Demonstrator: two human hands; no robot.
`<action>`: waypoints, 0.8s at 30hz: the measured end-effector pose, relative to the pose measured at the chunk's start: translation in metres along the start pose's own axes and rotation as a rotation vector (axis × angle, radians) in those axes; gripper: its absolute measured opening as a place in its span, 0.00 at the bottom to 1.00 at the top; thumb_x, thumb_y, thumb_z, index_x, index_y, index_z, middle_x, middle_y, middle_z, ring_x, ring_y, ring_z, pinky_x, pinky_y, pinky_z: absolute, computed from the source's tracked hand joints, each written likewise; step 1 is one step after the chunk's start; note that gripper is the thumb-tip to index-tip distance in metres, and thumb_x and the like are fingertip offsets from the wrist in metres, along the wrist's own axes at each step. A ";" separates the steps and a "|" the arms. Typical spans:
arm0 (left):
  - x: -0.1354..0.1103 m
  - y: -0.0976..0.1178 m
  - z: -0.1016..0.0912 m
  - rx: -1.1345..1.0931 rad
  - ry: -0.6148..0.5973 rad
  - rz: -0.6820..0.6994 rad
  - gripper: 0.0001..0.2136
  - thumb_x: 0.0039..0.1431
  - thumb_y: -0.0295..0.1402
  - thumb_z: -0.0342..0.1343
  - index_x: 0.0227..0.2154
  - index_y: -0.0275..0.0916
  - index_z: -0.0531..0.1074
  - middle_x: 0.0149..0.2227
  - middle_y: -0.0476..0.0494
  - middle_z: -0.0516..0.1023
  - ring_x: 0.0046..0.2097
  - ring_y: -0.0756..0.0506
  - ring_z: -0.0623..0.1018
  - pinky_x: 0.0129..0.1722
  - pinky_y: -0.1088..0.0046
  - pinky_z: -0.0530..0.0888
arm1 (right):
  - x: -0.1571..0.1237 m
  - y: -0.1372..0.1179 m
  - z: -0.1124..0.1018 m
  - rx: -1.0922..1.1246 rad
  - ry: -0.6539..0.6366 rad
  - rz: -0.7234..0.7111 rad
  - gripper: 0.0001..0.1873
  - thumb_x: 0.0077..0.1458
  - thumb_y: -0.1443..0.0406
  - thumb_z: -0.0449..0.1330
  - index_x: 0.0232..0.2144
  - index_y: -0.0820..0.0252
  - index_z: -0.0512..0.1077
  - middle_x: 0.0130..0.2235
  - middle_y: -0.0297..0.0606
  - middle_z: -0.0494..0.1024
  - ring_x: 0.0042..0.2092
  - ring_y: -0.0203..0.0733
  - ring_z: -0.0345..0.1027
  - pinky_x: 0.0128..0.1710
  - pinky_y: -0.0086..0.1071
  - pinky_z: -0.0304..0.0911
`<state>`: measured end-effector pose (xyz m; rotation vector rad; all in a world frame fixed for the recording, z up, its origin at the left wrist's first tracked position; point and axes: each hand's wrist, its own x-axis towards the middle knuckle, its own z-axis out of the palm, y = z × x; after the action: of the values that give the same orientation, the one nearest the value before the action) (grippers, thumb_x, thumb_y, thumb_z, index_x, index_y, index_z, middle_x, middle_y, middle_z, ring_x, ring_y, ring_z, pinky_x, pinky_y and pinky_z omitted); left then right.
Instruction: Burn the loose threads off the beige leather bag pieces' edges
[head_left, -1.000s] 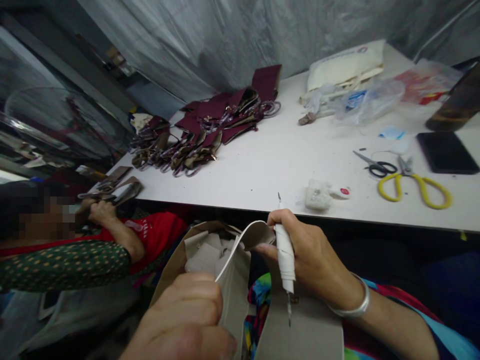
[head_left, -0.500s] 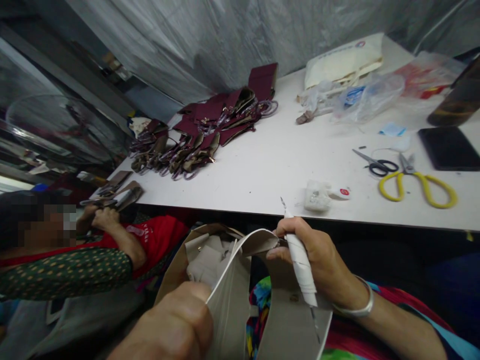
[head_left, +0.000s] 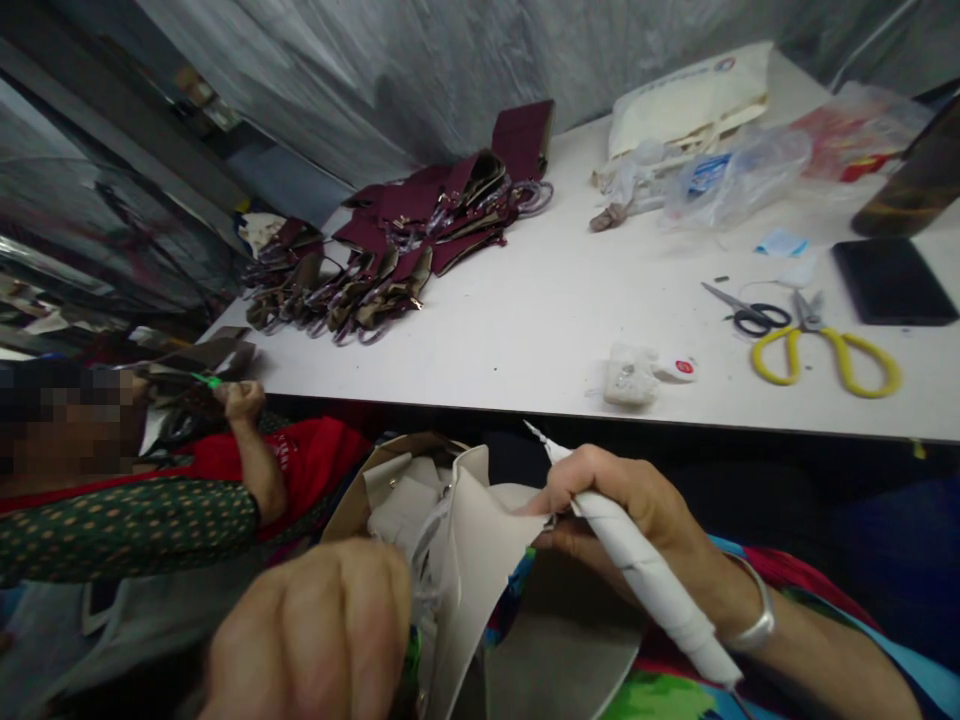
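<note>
My right hand [head_left: 622, 510] pinches the edge of a beige bag panel [head_left: 487, 540] between thumb and forefinger. Under the same fingers lies a pointed tool [head_left: 652, 580] with a white-wrapped handle, its thin metal tip toward the upper left. My left hand [head_left: 315, 630] is a closed fist, large and close to the camera, left of the panel. Whatever is in it is hidden; a bit of green shows beside its lower edge. Beneath my right hand, another beige panel [head_left: 562, 640] hangs over my lap. More beige bag parts [head_left: 397, 500] fill an open brown container on the left.
On the white table [head_left: 555, 310] lie yellow-handled scissors [head_left: 825, 350], black-handled scissors [head_left: 757, 315], a dark flat device [head_left: 892, 280] and a small wrapped packet [head_left: 630, 375]. Maroon bags [head_left: 420, 220] are heaped farther back. A co-worker in a red apron [head_left: 300, 455] sits at left.
My left fist has come off the panel's edge, rising slightly leftward. The panel has folded toward my right hand, and the white-wrapped tool has tilted flatter. The co-worker's hand now shows a green-handled item.
</note>
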<state>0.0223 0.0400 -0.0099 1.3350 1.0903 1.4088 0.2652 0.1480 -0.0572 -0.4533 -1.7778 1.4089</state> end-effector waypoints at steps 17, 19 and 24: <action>0.042 -0.039 0.050 0.759 -0.164 -0.126 0.16 0.60 0.26 0.59 0.51 0.42 0.74 0.50 0.42 0.80 0.52 0.39 0.78 0.55 0.61 0.72 | 0.004 0.025 0.002 -0.343 0.107 -0.117 0.05 0.66 0.69 0.62 0.43 0.56 0.71 0.38 0.33 0.79 0.37 0.37 0.73 0.38 0.31 0.64; 0.044 -0.046 0.050 0.760 -0.139 -0.101 0.16 0.60 0.25 0.58 0.51 0.42 0.75 0.50 0.42 0.81 0.53 0.39 0.78 0.56 0.61 0.72 | 0.006 0.029 0.003 -0.331 0.176 -0.080 0.07 0.65 0.68 0.64 0.44 0.55 0.71 0.38 0.32 0.80 0.36 0.36 0.74 0.37 0.29 0.65; 0.048 -0.059 0.043 0.746 -0.118 -0.055 0.16 0.61 0.26 0.60 0.51 0.41 0.77 0.48 0.41 0.83 0.51 0.40 0.80 0.52 0.63 0.75 | 0.004 0.039 0.008 -0.297 0.218 -0.067 0.07 0.66 0.67 0.64 0.45 0.53 0.72 0.38 0.32 0.80 0.36 0.37 0.75 0.38 0.29 0.68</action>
<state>0.0655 0.1010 -0.0556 1.8508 1.6404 0.8812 0.2489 0.1583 -0.0924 -0.6702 -1.8080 1.0103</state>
